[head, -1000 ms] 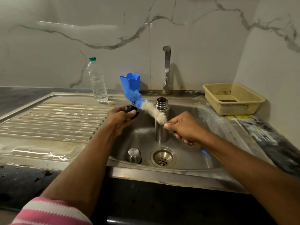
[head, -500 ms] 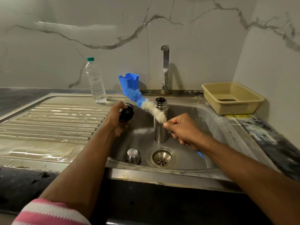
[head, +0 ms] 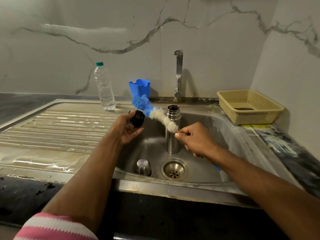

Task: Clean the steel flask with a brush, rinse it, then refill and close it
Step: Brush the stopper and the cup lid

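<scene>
Left hand point(head: 125, 129) grips a black stopper point(head: 138, 118); right hand point(head: 196, 140) pinches the bottle brush point(head: 156, 114) (blue-and-white bristles angled up-left) by its handle. Behind the brush, the uncapped steel flask point(head: 173, 130) stands upright in the sink point(head: 230, 135), near the steel cup point(head: 143, 167).

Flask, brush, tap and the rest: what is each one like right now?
Steel flask: upright in sink, open.
Black stopper: off, in left hand.
Brush: outside flask, gripped by right hand.
Steel cup: upside down in sink.
Tap: no water running.
Plastic bottle: upright, capped.
</scene>
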